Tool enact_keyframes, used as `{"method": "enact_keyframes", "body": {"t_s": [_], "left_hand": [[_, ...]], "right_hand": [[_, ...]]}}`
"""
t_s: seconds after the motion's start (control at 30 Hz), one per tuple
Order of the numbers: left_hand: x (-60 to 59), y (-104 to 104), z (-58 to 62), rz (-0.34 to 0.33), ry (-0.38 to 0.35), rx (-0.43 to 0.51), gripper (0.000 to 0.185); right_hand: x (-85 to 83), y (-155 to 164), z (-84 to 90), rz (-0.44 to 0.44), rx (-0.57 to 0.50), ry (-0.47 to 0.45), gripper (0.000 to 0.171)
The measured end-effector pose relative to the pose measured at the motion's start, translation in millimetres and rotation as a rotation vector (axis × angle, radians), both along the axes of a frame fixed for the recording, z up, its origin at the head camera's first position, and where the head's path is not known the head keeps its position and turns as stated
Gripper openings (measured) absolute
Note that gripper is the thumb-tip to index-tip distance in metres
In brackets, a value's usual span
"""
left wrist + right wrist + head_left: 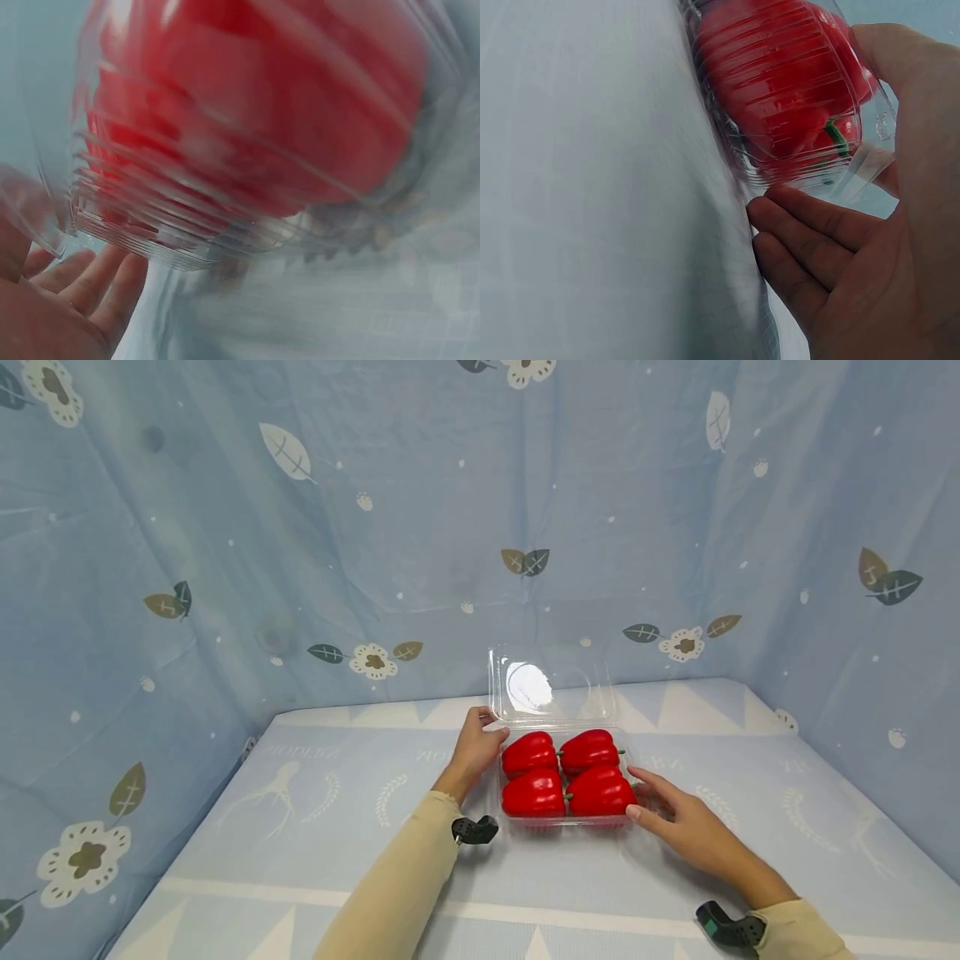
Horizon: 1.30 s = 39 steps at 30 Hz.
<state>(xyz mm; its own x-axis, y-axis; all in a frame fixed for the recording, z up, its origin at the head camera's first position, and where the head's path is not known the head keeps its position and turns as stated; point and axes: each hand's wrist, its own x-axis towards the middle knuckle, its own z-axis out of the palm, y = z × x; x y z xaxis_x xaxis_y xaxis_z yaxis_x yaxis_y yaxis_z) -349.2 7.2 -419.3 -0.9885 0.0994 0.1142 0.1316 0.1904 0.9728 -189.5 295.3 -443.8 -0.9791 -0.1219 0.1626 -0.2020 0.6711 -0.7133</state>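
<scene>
Box [564, 817] sits between my hands: left hand [476, 747] touching its far-left corner, right hand [678, 822] open at its right side, neither gripping

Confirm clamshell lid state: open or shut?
Open. The clear lid stands upright behind the tray; four red peppers lie uncovered.

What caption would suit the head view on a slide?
Two hands, left hand and right hand, flank an open clear clamshell box holding four red peppers on a blue-patterned table.
</scene>
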Motion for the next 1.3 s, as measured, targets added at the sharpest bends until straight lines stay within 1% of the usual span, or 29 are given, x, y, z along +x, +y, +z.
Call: {"method": "enact_keyframes", "body": {"t_s": [0.1, 0.23, 0.33, 0.47, 0.53, 0.6, 0.7, 0.9, 1.03, 1.17, 1.23, 1.3], "left_hand": [[-0.7, -0.5, 0.4, -0.006, 0.007, 0.017, 0.042], [-2.4, -0.9, 2.5, -0.069, -0.021, 0.089, 0.055], [-4.3, -0.8, 3.7, -0.103, -0.039, 0.093, 0.06], [-4.4, -1.5, 3.3, -0.081, -0.053, 0.048, 0.053], [-3.7, -1.9, 3.0, -0.057, -0.059, 0.041, 0.049], [-3.6, -2.2, 1.7, -0.041, -0.057, 0.054, 0.048], [-3.9, -2.1, 0.5, -0.021, -0.031, 0.089, 0.045], [-4.2, -1.9, -0.8, 0.01, 0.044, 0.214, 0.038], [-4.1, -2.4, -1.0, 0.018, 0.091, 0.254, 0.033], [-4.9, -3.9, -1.2, -0.023, 0.128, 0.286, 0.032], [-4.5, -5.6, 0.3, -0.052, 0.127, 0.298, 0.033], [1.1, -7.8, 7.1, -0.077, 0.127, 0.3, 0.033]], "right_hand": [[-0.6, 0.2, -0.6, 0.007, -0.005, 0.005, 0.066], [-1.4, 0.9, -1.5, 0.007, -0.01, 0.006, 0.067], [-1.6, 1.6, -1.8, -0.001, -0.004, 0.0, 0.068], [-1.6, 2.1, -1.8, -0.005, 0.005, -0.011, 0.069], [-1.7, 2.3, -2.2, 0.002, 0.005, -0.008, 0.069], [-1.6, 1.9, -2.6, 0.008, -0.004, -0.003, 0.068], [-1.1, 1.3, -2.7, 0.014, -0.014, 0.011, 0.067], [-0.6, -0.4, -2.0, 0.014, -0.007, 0.017, 0.066], [-1.2, -0.9, -1.2, 0.008, 0.008, 0.004, 0.068], [-2.1, -0.2, -1.8, 0.007, 0.009, -0.001, 0.069], [-2.2, 0.2, -2.6, 0.002, 0.012, -0.002, 0.069], [-2.4, 0.6, -3.4, -0.003, 0.009, -0.006, 0.069]]}}
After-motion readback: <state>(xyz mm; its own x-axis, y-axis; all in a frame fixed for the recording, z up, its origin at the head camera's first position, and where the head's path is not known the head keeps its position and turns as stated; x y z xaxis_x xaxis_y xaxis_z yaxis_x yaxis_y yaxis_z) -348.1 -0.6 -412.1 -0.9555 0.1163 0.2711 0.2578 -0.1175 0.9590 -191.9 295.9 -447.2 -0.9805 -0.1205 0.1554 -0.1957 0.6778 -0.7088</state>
